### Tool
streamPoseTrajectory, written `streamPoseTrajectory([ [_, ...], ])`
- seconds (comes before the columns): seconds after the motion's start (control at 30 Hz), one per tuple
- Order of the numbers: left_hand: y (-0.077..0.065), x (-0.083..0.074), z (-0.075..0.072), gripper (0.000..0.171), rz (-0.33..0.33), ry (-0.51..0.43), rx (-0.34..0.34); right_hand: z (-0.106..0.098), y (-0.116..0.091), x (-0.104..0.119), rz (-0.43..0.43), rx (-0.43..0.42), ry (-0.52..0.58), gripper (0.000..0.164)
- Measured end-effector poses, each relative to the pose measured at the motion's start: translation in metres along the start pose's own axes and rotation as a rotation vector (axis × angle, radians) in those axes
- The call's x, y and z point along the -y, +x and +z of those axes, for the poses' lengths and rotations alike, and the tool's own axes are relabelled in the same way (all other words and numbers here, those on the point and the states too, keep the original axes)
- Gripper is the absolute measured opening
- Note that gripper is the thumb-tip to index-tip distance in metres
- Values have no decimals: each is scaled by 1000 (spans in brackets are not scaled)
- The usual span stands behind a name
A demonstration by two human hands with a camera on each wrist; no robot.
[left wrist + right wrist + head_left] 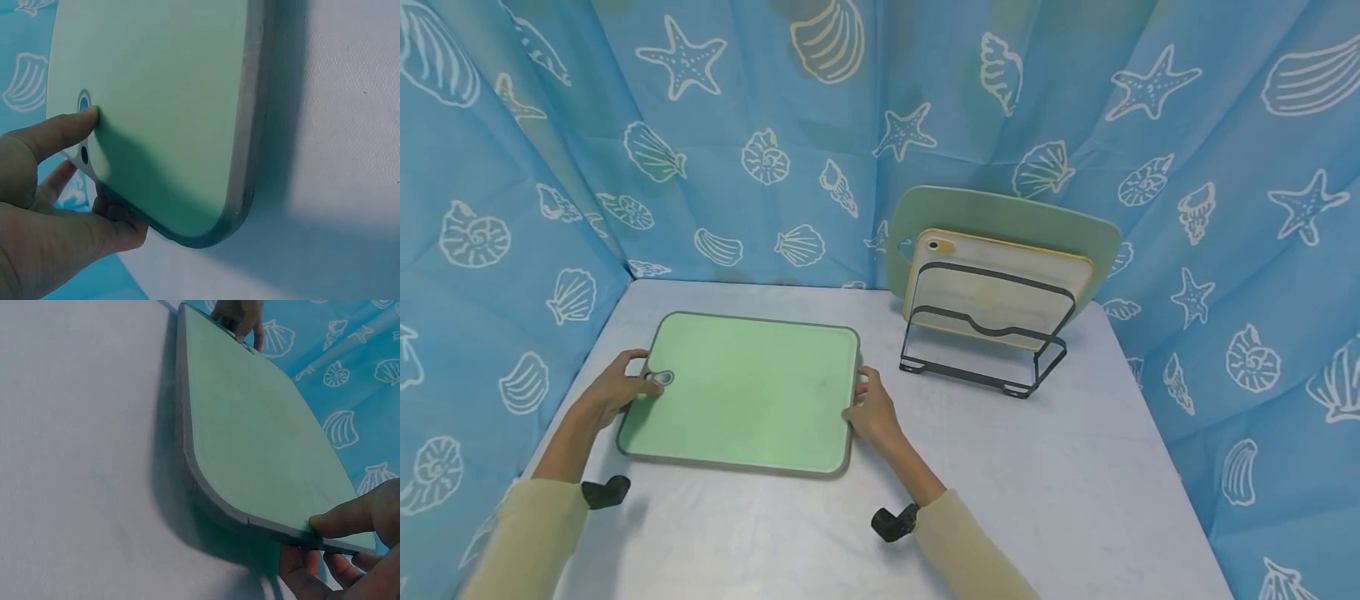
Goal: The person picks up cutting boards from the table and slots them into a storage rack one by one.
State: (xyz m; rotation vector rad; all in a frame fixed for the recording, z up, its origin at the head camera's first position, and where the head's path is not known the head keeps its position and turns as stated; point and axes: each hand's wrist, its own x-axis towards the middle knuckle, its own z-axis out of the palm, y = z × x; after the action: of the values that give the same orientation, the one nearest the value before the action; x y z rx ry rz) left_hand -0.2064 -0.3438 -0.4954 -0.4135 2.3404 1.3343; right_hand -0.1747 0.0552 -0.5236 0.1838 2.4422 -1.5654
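Note:
A pale green cutting board point(745, 392) with a grey rim lies flat between both hands, close over the table on the left side. My left hand point(617, 385) grips its left short edge by the hole there, thumb on top, as the left wrist view shows with the thumb point(69, 130) beside the hole. At the opposite short edge, my right hand point(874, 411) pinches the rim. In the right wrist view, the right thumb point(350, 517) presses the top face while the fingers point(303, 575) curl underneath. A shadow runs along the board's rim.
A black wire rack point(958, 373) stands at the back right. It holds a cream board point(992, 292) with a yellow edge and, behind that, a larger green board point(1015, 212). Blue shell-print curtains point(722, 208) hang behind and beside the white table point(1000, 467).

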Motion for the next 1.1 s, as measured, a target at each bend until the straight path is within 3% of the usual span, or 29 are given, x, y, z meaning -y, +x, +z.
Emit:
streamPoseTrajectory([
  [0.23, -4, -6, 1, 90, 42, -28, -24, -12, -2, 6, -33, 8, 57, 82],
  [0.57, -12, -22, 3, 86, 158, -35, -78, -34, -8, 18, -69, -14, 130, 82],
  [0.9, -21, -41, 1, 88, 244, -53, -21, -61, -14, 32, -110, -35, 155, 80],
  [1.1, -26, -55, 2, 90, 261, -82, 16, -79, -17, 38, -122, -43, 166, 81],
])
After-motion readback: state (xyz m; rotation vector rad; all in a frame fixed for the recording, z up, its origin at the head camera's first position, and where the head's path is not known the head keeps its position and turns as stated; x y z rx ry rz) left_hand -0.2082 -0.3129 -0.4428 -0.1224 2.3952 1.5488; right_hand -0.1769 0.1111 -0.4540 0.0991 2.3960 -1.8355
